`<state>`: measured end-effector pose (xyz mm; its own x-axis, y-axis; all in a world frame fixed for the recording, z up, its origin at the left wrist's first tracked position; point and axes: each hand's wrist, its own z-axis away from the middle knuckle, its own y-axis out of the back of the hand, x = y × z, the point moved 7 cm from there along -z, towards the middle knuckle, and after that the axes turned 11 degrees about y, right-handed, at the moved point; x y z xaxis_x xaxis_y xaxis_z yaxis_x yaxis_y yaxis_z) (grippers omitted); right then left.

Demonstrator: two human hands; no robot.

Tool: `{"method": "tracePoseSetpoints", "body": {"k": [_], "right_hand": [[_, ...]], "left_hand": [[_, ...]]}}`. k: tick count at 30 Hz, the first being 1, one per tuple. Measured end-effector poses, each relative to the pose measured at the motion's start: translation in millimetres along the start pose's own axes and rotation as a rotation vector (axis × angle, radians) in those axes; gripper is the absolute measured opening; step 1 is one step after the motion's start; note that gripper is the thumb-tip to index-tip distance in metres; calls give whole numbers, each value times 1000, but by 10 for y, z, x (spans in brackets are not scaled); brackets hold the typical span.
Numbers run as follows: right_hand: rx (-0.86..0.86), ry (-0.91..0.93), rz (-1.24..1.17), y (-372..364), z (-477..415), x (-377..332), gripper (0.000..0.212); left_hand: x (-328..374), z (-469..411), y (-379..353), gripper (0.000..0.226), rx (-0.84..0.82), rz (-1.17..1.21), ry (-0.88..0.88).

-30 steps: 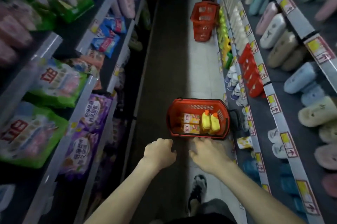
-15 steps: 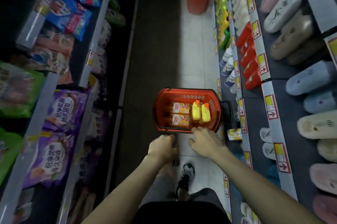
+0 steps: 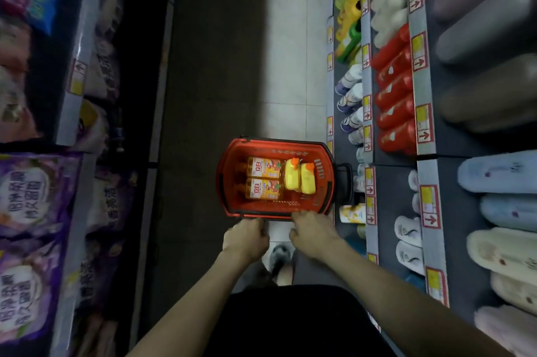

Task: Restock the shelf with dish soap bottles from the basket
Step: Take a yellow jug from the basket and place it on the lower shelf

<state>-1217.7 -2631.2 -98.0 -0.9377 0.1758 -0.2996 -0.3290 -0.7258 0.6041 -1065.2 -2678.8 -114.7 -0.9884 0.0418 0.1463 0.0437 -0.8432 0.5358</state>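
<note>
The left hand (image 3: 247,236) and the right hand (image 3: 312,233) both curl their fingers on the near edge of the red basket (image 3: 279,144) on the floor, likely to keep it by the shelf (image 3: 369,182), with the soap bottles (image 3: 293,179) inside.

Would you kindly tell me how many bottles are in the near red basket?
4 in the red basket: two orange-labelled bottles lie side by side at left, two yellow orange-capped bottles at right; others may hide beneath.
</note>
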Motion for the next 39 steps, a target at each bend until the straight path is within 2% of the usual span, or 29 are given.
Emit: {"method": "tracePoseSetpoints", "body": {"k": [5,9,12,18,25,29,32,36,38,39], "right_hand": [[-1,-32,-33,156,-391,301,31],[-33,6,91,132,-738,582,35],[-54,29,180,27,-1020,833,38],[-92,50,185,-432,-1634,1390,35],[-139,44,55,-911,-2319,2034,42],[-136,45,-11,-1104,-2756,2317,49],[-138,-30,-182,-1297,-3061,2532,54],[-81,-263,-624,-1590,-3346,2741,56],[-42,-375,-848,-1738,-3458,2777,43],[-11,-416,-942,-1792,-3504,2784,29]], "left_hand": [[134,-438,96,34,-40,-44,25],[283,-847,51,29,-38,-82,43],[435,-1181,-111,27,-27,-138,29],[678,-1989,-673,24,-76,-170,55],[850,-2920,-1350,32,-154,104,205],[900,-3343,-1719,32,-184,570,377],[967,-3608,-1953,28,-198,791,456],[1058,-3839,-2208,41,-258,865,535],[1089,-3902,-2291,49,-306,878,561],[1102,-3921,-2330,54,-331,896,573]]}}
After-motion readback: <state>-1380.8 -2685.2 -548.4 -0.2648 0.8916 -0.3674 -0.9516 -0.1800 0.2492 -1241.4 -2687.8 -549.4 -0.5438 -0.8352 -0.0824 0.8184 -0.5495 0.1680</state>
